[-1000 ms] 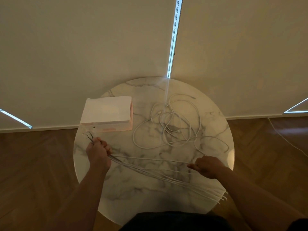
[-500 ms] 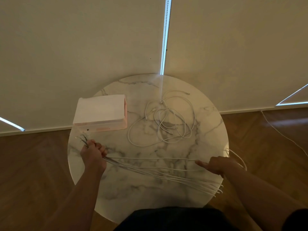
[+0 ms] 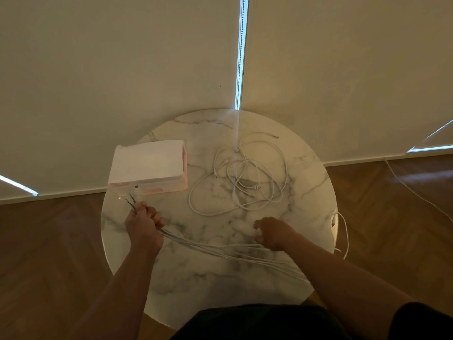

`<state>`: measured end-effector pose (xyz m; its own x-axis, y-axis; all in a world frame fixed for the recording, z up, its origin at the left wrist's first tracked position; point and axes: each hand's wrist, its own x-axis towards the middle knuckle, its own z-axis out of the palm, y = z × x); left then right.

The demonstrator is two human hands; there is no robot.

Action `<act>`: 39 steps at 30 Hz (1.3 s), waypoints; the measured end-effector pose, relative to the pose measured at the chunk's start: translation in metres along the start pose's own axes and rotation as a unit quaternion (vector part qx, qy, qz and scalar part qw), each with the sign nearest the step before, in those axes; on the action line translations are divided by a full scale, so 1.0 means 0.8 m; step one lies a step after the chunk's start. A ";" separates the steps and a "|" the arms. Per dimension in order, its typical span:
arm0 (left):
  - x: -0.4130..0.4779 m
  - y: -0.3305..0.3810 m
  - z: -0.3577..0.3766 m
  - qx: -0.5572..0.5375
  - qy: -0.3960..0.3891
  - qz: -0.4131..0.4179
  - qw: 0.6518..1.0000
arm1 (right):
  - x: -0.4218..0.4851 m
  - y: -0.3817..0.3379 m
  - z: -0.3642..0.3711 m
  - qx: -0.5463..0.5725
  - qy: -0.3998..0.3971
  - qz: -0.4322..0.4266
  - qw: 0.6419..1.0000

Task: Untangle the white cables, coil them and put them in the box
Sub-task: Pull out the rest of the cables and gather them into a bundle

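A round marble table point(image 3: 215, 285) carries a white and pink box point(image 3: 147, 165) at its back left. A loose tangle of white cables point(image 3: 247, 177) lies to the right of the box. My left hand point(image 3: 144, 224) grips a bundle of straightened white cables point(image 3: 210, 249), whose plug ends stick out toward the box. The bundle runs right across the table's front, under my right hand point(image 3: 272, 233). That hand hovers over the strands with curled fingers, and I cannot tell if it pinches one. One strand loops off the table's right edge point(image 3: 344, 231).
Pale roller blinds hang right behind the table, with a bright gap between them. Wooden floor surrounds the table. Another thin white cable point(image 3: 414, 192) trails over the floor at the right. My dark-clothed lap is at the table's near edge.
My right hand moved right toward the table's edge, pulling a strand out of the tangle so it loops over that edge, then came back left. My left hand kept gripping the bundle.
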<state>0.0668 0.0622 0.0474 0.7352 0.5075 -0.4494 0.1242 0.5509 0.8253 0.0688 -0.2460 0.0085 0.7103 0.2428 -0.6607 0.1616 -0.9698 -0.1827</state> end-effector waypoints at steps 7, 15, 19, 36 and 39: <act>-0.001 0.012 0.011 -0.020 -0.025 0.003 0.999 | 0.011 -0.046 0.011 0.057 -0.022 -0.103 0.993; 0.004 0.012 0.000 -0.031 0.008 -0.001 0.999 | 0.000 0.010 0.001 -0.029 0.022 -0.053 0.998; 0.011 0.020 -0.006 -0.037 0.026 -0.003 0.999 | -0.025 0.069 -0.002 0.035 -0.067 0.041 0.996; -0.017 0.017 0.052 -0.043 -0.044 0.003 0.998 | -0.012 -0.099 -0.033 0.190 -0.016 -0.180 0.965; -0.021 0.015 0.057 -0.045 -0.053 0.004 0.998 | -0.013 -0.142 -0.025 0.238 -0.020 -0.197 0.951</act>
<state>0.0867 0.0304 0.0806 0.8022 0.4420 -0.4013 0.0619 0.6071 0.7922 0.0569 -0.1391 0.0505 0.6301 0.5948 -0.4992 0.0743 -0.6861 -0.7237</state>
